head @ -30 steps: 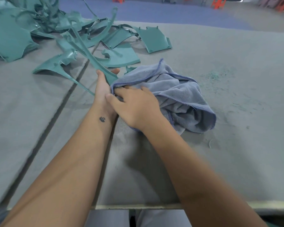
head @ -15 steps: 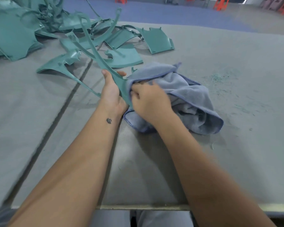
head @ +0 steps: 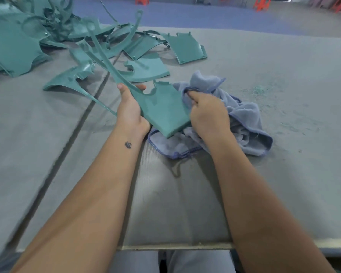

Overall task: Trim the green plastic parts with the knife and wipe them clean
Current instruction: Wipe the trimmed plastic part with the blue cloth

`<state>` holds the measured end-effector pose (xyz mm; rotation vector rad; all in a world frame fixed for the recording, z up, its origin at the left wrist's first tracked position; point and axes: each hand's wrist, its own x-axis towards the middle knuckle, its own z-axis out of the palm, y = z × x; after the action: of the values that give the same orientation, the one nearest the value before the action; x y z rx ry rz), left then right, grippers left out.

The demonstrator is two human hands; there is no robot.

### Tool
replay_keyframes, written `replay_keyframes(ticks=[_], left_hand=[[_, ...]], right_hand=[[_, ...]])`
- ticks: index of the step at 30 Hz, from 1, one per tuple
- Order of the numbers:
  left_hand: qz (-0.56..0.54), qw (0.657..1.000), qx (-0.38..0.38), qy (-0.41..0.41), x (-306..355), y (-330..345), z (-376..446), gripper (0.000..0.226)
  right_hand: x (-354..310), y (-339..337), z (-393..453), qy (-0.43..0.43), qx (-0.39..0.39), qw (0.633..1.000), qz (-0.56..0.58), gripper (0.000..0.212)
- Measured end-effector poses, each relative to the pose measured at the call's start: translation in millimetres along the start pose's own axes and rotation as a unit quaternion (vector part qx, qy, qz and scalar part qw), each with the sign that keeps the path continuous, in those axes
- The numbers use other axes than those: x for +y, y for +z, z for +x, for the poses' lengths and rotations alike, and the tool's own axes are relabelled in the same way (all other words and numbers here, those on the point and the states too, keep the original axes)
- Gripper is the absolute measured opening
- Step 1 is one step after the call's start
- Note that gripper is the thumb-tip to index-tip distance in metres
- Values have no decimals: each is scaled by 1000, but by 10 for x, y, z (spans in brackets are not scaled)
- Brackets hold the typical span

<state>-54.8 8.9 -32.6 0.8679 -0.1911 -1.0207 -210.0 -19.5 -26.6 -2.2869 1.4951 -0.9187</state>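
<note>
We think we are on the wiping step now. Our left hand (head: pixel 130 109) grips the green part (head: pixel 161 109), thumb on top and a fingertip showing past its far edge, and holds it tilted up off the table (head: pixel 283 174). Our right hand (head: pixel 208 115) is curled tight round a bunch of the blue cloth (head: pixel 244 123), right at the part's edge. Next we should rub the cloth across the flat face. The part is a flat, dull green piece with a long thin curved arm. We see no knife
</note>
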Motion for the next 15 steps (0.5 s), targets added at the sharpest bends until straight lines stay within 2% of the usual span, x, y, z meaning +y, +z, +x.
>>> replay_keyframes(ticks=[2,4,6,7,9,11,13,15], left_hand=[[-6,1000,-8,17,68,-25,10,61],[-70,997,-28,33,152,-49,23,62],[-134,990,-35,40,208,-48,34,60],[-153,987,-36,43,213,-34,30,56],[-185,980,-46,58,196,6,12,47],[-216,973,-71,48,162,48,-24,48],[-239,966,-94,32,147,74,-56,55],[-246,963,-110,30,131,95,-85,56]], right_hand=[[60,-57,27,12,56,998,-1,38],[91,-136,34,40,141,988,59,37],[94,-206,49,68,203,952,219,35],[83,-246,63,75,209,918,328,32],[-6,-300,69,79,167,829,528,28],[-106,-306,58,82,110,767,627,34],[-220,-249,36,87,73,757,643,42],[-327,-164,-11,104,29,781,615,40]])
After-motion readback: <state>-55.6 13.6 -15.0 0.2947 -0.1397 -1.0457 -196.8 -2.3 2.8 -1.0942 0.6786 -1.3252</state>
